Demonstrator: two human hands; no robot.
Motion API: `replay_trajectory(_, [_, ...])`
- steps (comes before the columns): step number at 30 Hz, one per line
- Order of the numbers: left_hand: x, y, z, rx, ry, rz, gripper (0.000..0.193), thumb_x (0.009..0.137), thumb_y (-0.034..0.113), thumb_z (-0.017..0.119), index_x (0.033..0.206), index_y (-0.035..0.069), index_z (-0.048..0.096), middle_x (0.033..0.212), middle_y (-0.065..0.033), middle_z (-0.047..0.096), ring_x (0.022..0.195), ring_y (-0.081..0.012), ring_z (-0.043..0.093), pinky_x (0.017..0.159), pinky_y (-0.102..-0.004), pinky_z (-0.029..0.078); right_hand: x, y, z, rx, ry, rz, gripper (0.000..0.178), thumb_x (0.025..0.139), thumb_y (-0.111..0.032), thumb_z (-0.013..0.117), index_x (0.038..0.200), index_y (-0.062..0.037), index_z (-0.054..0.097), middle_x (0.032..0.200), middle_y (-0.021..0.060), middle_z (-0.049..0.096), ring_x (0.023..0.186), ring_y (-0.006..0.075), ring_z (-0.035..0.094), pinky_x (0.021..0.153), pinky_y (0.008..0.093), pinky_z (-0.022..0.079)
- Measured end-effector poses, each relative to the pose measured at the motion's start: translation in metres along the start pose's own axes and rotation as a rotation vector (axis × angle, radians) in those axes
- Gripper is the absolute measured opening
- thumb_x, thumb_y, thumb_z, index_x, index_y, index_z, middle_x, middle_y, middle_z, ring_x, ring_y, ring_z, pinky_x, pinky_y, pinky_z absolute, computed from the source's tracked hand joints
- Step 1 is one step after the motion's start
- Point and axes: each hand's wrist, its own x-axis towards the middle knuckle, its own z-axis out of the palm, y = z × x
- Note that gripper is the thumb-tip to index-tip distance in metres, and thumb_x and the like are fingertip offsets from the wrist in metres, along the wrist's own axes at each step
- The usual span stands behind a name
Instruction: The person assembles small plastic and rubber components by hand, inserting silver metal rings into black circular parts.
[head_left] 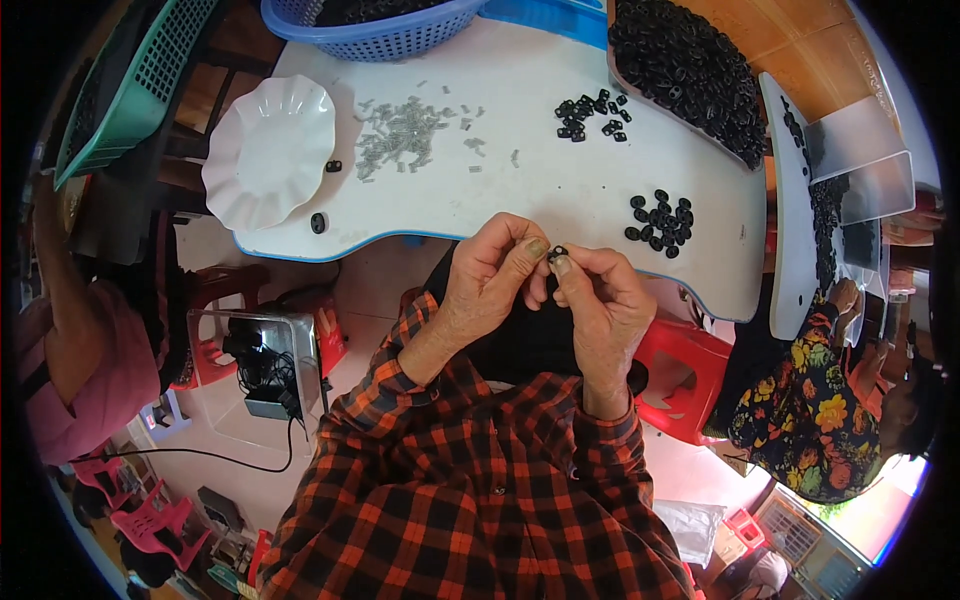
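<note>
I'm holding one small black piece with a hole (558, 253) between the fingertips of both hands, over the middle of the near edge of the white, blue-rimmed surface (545, 75). My left hand (490, 280) is pinching at its left side, my right hand (605, 300) at its right, thumb against forefinger.

Two loose black pieces (318, 223) are lying beside one white scalloped plate (268, 150) at the left end. Right of the plate, clear plastic bits (400, 138) are lying scattered, too many to count. About twenty black rectangular pieces (575, 128) are lying toward the far right corner; roughly sixteen black oval pieces (660, 218) are lying nearer the right edge.

One blue-violet plastic basket (400, 42) is standing at the far edge, holding black contents; one shallow tray (677, 125) is holding heaped black pieces (690, 70) at the far right corner.
</note>
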Motion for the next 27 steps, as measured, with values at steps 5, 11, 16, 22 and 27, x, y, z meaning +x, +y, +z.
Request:
replay_trajectory(5, [0.000, 0.000, 0.001, 0.102, -0.002, -0.033, 0.015, 0.097, 0.013, 0.047, 0.093, -0.001, 0.050, 0.069, -0.0012, 0.054, 0.053, -0.0038, 0.051, 0.046, -0.0176, 0.044, 0.000, 0.000, -0.001, -0.013, -0.008, -0.013, 0.009, 0.084, 0.003, 0.062, 0.093, 0.0021, 0.064, 0.074, 0.0018, 0.062, 0.061, 0.0036, 0.051, 0.055, 0.0160, 0.041])
replay_trajectory(11, [-0.002, -0.004, 0.003, 0.117, -0.027, -0.023, 0.014, 0.097, 0.013, 0.047, 0.092, 0.000, 0.050, 0.067, -0.0008, 0.053, 0.051, -0.0036, 0.049, 0.045, -0.0177, 0.043, -0.001, 0.001, -0.001, -0.120, -0.028, -0.109, 0.007, 0.084, 0.003, 0.063, 0.091, 0.0013, 0.063, 0.071, 0.0000, 0.060, 0.060, 0.0033, 0.051, 0.053, 0.0165, 0.041])
replay_trajectory(16, [0.001, -0.007, 0.000, 0.112, -0.028, -0.062, 0.015, 0.097, 0.014, 0.046, 0.093, 0.000, 0.050, 0.070, -0.0013, 0.054, 0.052, -0.0042, 0.050, 0.045, -0.0181, 0.044, 0.001, 0.008, -0.003, -0.095, -0.022, -0.059, 0.007, 0.085, 0.002, 0.061, 0.092, 0.0015, 0.063, 0.073, 0.0003, 0.060, 0.061, 0.0036, 0.051, 0.055, 0.0170, 0.042])
replay_trajectory(22, [0.002, -0.009, 0.003, -0.016, 0.001, -0.064, 0.017, 0.098, 0.015, 0.045, 0.095, -0.001, 0.050, 0.072, -0.0017, 0.055, 0.054, -0.0045, 0.052, 0.047, -0.0180, 0.045, 0.001, 0.003, -0.003, -0.042, -0.028, -0.044, 0.008, 0.088, 0.002, 0.056, 0.095, 0.0048, 0.059, 0.074, 0.0051, 0.062, 0.062, 0.0072, 0.055, 0.057, 0.0205, 0.046])
replay_trajectory(27, [0.000, -0.006, 0.004, 0.061, 0.007, -0.076, 0.018, 0.098, 0.015, 0.045, 0.093, -0.001, 0.051, 0.071, -0.0014, 0.055, 0.054, -0.0044, 0.052, 0.046, -0.0178, 0.045, -0.002, 0.007, -0.005, 0.004, -0.020, -0.015, 0.010, 0.088, 0.000, 0.058, 0.097, 0.0038, 0.061, 0.076, 0.0037, 0.063, 0.064, 0.0058, 0.054, 0.058, 0.0188, 0.046])
